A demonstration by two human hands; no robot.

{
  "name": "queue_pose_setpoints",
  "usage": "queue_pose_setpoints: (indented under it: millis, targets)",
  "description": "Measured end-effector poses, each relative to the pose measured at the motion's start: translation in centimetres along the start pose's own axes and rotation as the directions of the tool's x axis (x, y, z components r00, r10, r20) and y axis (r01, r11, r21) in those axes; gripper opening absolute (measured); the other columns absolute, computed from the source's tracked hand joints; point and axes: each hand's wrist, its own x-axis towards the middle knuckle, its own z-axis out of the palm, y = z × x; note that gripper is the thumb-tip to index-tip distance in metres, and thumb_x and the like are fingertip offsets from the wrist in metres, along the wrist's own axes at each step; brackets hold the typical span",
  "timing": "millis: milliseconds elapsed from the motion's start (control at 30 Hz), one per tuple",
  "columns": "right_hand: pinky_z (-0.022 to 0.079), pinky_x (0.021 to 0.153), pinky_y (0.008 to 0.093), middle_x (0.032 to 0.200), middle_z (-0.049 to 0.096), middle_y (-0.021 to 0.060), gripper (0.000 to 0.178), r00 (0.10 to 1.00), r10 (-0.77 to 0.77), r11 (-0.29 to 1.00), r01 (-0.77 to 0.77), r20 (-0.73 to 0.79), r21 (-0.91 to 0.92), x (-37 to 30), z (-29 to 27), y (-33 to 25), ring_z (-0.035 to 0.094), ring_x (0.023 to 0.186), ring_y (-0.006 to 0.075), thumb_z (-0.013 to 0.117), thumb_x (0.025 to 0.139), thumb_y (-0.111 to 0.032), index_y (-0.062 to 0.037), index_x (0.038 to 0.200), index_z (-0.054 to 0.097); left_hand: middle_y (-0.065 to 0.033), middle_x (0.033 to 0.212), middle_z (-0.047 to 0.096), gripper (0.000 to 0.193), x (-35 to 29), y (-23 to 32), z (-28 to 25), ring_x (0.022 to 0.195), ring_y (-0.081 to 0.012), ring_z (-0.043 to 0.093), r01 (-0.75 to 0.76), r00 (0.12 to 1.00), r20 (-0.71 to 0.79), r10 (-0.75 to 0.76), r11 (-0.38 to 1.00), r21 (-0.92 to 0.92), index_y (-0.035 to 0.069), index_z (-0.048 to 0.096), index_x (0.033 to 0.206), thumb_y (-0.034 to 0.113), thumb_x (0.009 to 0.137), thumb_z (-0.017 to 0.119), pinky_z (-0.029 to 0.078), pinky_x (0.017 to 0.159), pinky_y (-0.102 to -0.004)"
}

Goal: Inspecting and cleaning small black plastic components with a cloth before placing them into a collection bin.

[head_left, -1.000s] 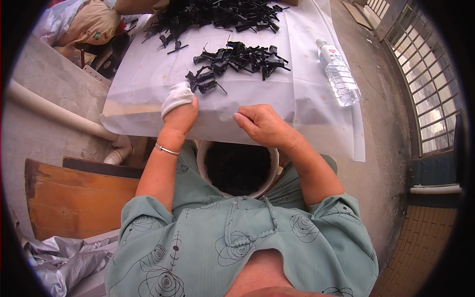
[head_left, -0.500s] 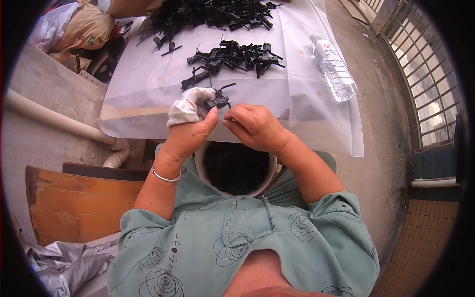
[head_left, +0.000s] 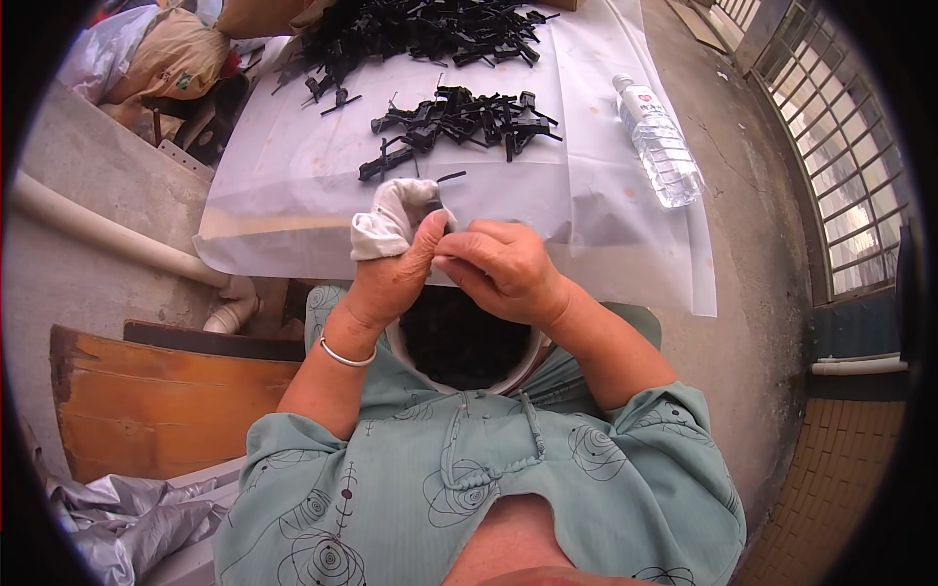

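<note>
My left hand [head_left: 393,273] wears a white cloth glove [head_left: 383,223] over its fingers, while its thumb is bare. It grips a small black plastic part [head_left: 434,205], mostly covered by glove and thumb; a thin black prong sticks out at the top. Against it, my right hand [head_left: 506,266] is bare, thumb and fingers pinched together beside the left thumb. What lies between those fingertips is hidden. Below both hands, between my knees, stands a white bucket [head_left: 539,350] full of dark pieces [head_left: 464,337] too dim to tell apart.
Similar black parts lie in a small heap [head_left: 469,119] and a larger pile [head_left: 410,34] on a table with a whitish plastic sheet [head_left: 606,205]. A clear water bottle [head_left: 660,142] lies at the right. Bags [head_left: 166,54] fill the far left; a wooden board [head_left: 166,400] leans nearer.
Both hands have come lower and closer together. My left hand moved slightly right, and the black part, plainly visible before, is now mostly covered by its thumb and glove.
</note>
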Motion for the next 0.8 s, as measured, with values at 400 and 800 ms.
queue_pose_setpoints:
  millis: [400, 800]
  targets:
    - [0.037, 0.051, 0.0224, 0.065, 0.048, -0.0020, 0.014, 0.803, 0.594, 0.703, -0.542, 0.038, 0.461, 0.1, -0.6, 0.8, 0.042, 0.058, 0.0058, 0.058, 0.086, -0.013, -0.0029, 0.082, 0.049, -0.0037, 0.087, 0.059, 0.031, -0.8, 2.0, 0.4, 0.069, -0.0053, 0.052, 0.244, 0.953, 0.160, -0.259, 0.964, 0.106, -0.001, 0.053, 0.112, 0.002, 0.081, 0.055, 0.045, 0.061, -0.0206]
    - [0.041, 0.056, 0.0275, 0.062, 0.051, 0.0058, 0.026, 0.846, 0.507, 0.795, -0.533, 0.168, 0.289, -0.4, -0.4, 0.7, 0.044, 0.058, 0.0115, 0.048, 0.092, -0.017, 0.0007, 0.074, 0.054, -0.0066, 0.092, 0.059, 0.033, 0.1, 3.4, -0.2, 0.066, -0.0059, 0.054, 0.410, 0.904, 0.112, -0.413, 0.911, 0.051, -0.002, 0.053, 0.111, 0.004, 0.080, 0.062, 0.046, 0.054, -0.0183]
